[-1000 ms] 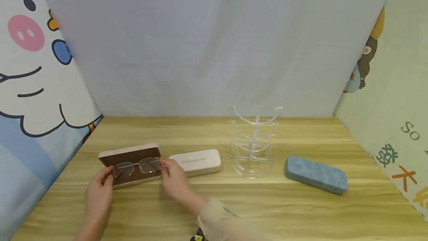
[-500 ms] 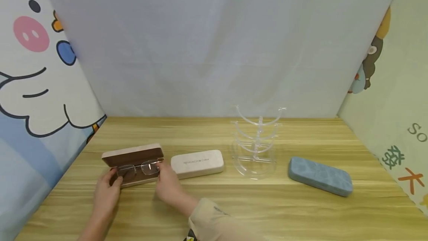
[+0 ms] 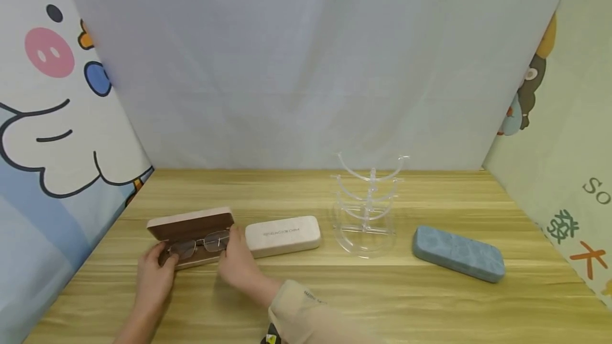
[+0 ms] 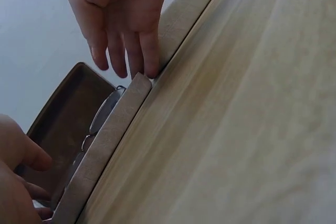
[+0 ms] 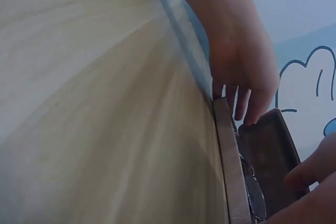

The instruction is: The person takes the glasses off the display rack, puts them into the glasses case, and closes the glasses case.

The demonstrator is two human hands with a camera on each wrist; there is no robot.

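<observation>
A pair of thin-framed glasses lies in an open glasses case with a pale outside and brown lining, its lid tilted up at the back. My left hand is at the case's left end, thumb near the front rim. At the right end is my right hand, fingertips beside the glasses' right side. In the left wrist view, the right hand's fingers point down, nearly straight, at the end of the case. The right wrist view shows a lens standing just above the rim.
Just right of the open case lies a shut white glasses case. Beyond it stands a clear tiered glasses stand, and farther right a blue glasses case. Cloth walls border the wooden table.
The glasses have come down from above the open case into it, with both hands following. The view has shifted slightly.
</observation>
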